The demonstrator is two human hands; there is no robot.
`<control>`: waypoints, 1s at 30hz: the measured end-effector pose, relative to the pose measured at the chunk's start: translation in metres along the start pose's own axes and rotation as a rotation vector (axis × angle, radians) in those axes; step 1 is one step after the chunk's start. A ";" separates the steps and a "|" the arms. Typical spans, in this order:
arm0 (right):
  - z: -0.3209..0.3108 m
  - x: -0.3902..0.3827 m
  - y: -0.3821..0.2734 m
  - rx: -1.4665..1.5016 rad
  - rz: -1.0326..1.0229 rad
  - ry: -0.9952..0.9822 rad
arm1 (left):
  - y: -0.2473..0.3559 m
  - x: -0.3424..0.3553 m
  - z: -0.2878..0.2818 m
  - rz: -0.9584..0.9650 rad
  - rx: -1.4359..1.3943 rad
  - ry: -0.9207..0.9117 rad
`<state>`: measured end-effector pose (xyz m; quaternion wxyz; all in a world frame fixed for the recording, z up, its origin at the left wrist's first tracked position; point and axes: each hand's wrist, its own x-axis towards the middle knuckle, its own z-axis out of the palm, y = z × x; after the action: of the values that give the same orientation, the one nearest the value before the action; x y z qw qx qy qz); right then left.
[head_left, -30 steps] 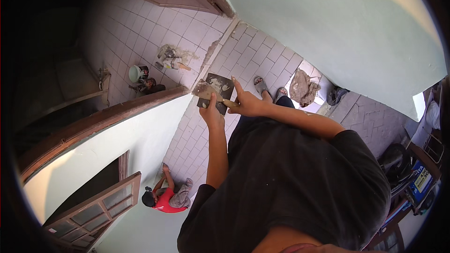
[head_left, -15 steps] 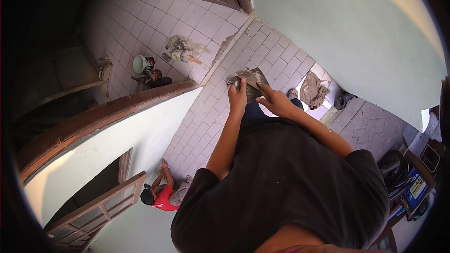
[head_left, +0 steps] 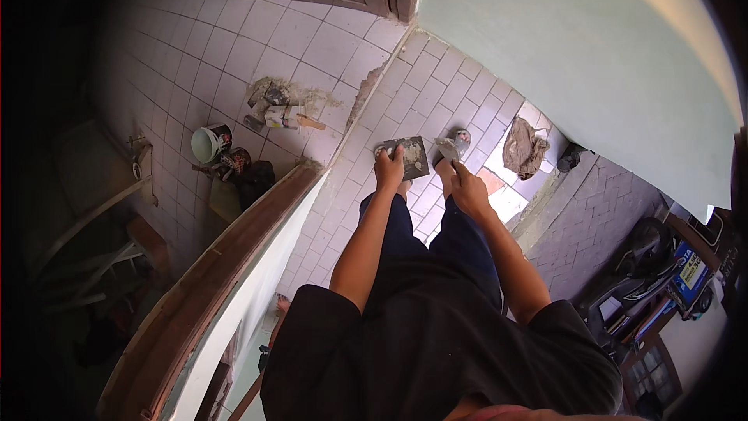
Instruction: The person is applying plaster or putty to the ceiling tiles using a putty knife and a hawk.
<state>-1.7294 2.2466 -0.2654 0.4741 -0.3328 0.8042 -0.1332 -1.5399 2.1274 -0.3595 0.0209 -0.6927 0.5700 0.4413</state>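
My left hand [head_left: 388, 170] grips a dark square plate [head_left: 414, 160] smeared with pale paste, fingers curled at its left edge. To its right, my right hand [head_left: 468, 191] is closed around the handle of a putty knife, whose pale blade [head_left: 447, 147] is held just off the plate, over my sandaled foot. Both forearms reach up from my dark T-shirt, above my legs and the tiled floor [head_left: 421, 82].
Tools lie in spilled powder [head_left: 280, 113] beside a white bucket [head_left: 206, 144] beyond the broken threshold. A brown cloth [head_left: 523, 148] is at right, near a motorcycle [head_left: 650, 242]. A wooden frame [head_left: 222, 265] runs lower left; part of another person [head_left: 281, 306] shows behind it.
The putty knife has come off the plate to the right, so my hands are farther apart. My view has shifted forward, hiding most of the red-shirted person behind the doorway frame.
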 end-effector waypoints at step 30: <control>0.260 0.522 0.167 -0.178 0.351 -0.009 | -0.090 0.175 0.135 -0.201 -0.394 0.031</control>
<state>-1.7477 2.0515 -0.8394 0.4623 -0.2287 0.8564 0.0246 -1.5538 2.0961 -0.5953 -0.0795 -0.7436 0.4010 0.5292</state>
